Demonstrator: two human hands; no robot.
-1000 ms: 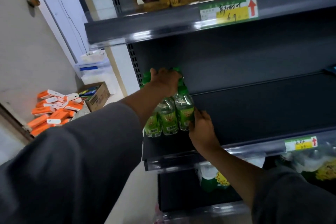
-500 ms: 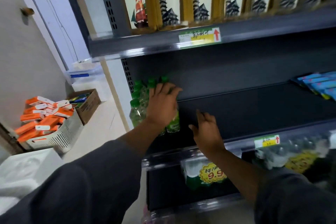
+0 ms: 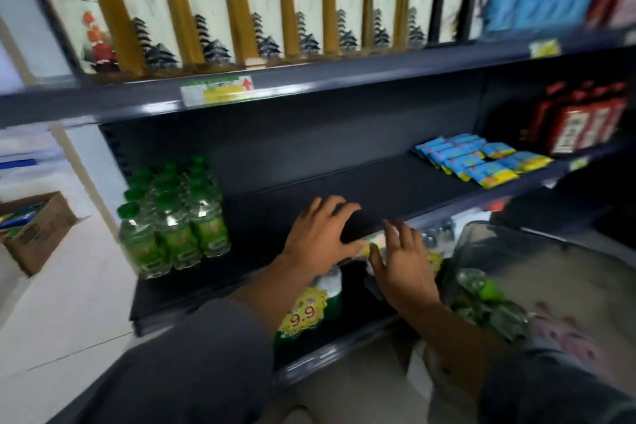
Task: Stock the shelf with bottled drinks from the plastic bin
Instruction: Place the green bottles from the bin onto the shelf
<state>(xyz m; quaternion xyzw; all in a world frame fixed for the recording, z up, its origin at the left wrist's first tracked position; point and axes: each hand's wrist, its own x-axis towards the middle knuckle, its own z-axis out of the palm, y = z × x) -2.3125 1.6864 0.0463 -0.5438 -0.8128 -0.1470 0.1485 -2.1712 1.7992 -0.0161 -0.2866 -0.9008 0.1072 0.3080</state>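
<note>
Several green-capped bottled drinks [image 3: 173, 217] stand in rows at the left end of the dark middle shelf [image 3: 361, 189]. My left hand [image 3: 321, 236] hovers over the shelf's front edge, right of the bottles, fingers spread and empty. My right hand [image 3: 401, 260] is just beside it, lower, also spread and empty. At the lower right sits the plastic bin [image 3: 537, 251], with more green bottles [image 3: 481, 289] lying inside.
Blue snack packets [image 3: 478, 158] lie at the shelf's right end, and red boxes [image 3: 581, 120] stand beyond them. White-and-gold boxes [image 3: 261, 7] fill the shelf above. A cardboard box [image 3: 38, 234] sits on the floor at left. A 9.9 price tag [image 3: 303, 313] hangs below.
Both hands have let go of the bottles and drawn back to the right, towards the bin. The view has swung right, so the bin and snack packets now show.
</note>
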